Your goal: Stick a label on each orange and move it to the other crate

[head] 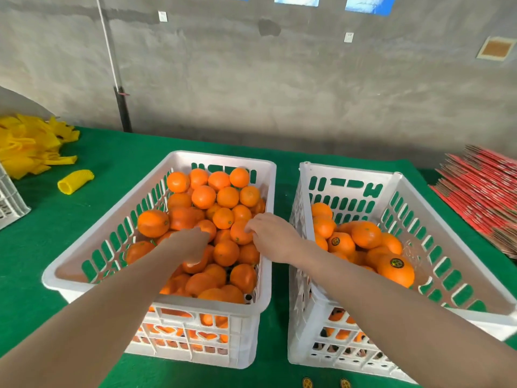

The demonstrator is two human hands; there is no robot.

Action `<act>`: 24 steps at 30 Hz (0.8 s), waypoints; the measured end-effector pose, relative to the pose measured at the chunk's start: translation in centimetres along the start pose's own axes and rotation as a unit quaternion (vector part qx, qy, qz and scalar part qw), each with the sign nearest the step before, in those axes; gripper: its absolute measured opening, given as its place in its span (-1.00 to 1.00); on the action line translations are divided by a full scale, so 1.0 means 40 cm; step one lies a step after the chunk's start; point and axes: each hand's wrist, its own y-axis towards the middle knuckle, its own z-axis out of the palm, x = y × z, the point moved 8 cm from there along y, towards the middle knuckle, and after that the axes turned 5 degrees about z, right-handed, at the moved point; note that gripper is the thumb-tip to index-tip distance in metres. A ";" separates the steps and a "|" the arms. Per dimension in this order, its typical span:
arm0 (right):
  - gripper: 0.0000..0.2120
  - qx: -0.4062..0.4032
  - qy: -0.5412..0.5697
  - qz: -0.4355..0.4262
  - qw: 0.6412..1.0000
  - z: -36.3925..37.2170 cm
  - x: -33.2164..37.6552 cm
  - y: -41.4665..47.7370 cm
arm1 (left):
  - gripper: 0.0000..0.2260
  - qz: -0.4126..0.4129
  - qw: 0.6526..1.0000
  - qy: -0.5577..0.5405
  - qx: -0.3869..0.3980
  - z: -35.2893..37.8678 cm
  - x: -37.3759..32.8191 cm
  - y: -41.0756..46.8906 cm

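Observation:
The left white crate (268, 175) is heaped with unlabelled oranges (203, 196). The right white crate (349, 170) holds fewer oranges, some bearing a round dark label (396, 263). Both my hands are inside the left crate. My left hand (193, 243) bends down over the pile, its fingers curled round an orange (197, 266) beneath it. My right hand (270, 236) lies near the crate's right wall, its bent fingertips against another orange (240, 233); the thumb is hidden. Two loose labels (307, 383) lie on the green table by the front edge.
Green cloth (84, 219) covers the table. Yellow foam nets (28, 147) are piled at the far left, with one loose net (75, 182) and another white crate's corner (11, 203). Red flat cartons (481, 197) are stacked on the right. A grey wall stands behind.

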 end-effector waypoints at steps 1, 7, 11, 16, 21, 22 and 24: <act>-0.68 -0.002 0.000 0.000 1.000 0.002 -0.001 0.001 | -0.58 0.012 0.999 0.031 0.030 0.027 0.003 0.014; -0.71 -0.013 0.010 0.006 1.000 -0.015 -0.009 0.001 | -0.39 -0.006 0.999 0.026 0.020 0.043 0.018 0.051; -0.75 -0.028 0.014 0.007 0.999 -0.037 -0.003 -0.010 | -0.25 -0.058 0.982 -0.168 -0.061 -0.036 0.017 0.017; -0.85 -0.178 0.109 -0.023 0.978 -0.150 0.025 -0.095 | -0.47 -0.005 0.828 -0.503 -0.246 -0.173 -0.012 -0.121; -0.89 -0.310 0.226 -0.119 0.916 -0.166 0.086 -0.354 | -0.46 0.073 0.712 -0.654 -0.245 -0.173 -0.127 -0.268; -0.85 -0.284 0.225 -0.123 0.924 -0.128 0.091 -0.399 | -0.45 0.082 0.715 -0.651 -0.240 -0.170 -0.155 -0.296; -0.74 -0.166 0.208 -0.086 0.960 -0.018 0.073 -0.449 | -0.43 0.118 0.722 -0.638 -0.242 -0.176 -0.214 -0.362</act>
